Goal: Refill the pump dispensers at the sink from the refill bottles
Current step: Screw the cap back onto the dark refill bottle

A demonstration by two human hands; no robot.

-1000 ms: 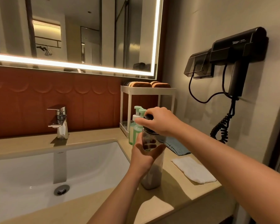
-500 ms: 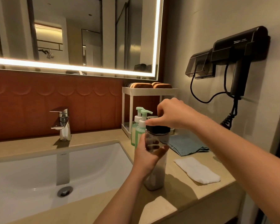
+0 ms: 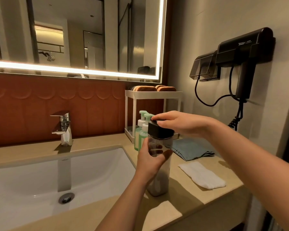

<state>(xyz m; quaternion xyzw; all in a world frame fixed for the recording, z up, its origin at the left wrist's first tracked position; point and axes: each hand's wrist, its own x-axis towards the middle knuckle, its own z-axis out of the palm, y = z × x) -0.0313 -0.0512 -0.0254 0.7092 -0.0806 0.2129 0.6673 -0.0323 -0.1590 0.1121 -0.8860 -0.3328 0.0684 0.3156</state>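
Note:
A tall clear refill bottle with dark liquid low inside stands on the counter right of the basin. My left hand grips its middle. My right hand holds the bottle's black cap from above, fingers curled over its far edge. Just behind the bottle stand two green pump dispensers with mint pump heads, partly hidden by the bottle and my hands.
A white basin and chrome faucet lie to the left. A white two-tier rack stands behind the dispensers. A blue cloth and a white cloth lie on the counter at right. A black hair dryer hangs on the wall.
My right hand has shifted over the black cap, which now shows more fully. The left hand keeps its grip on the bottle. The view has drifted slightly.

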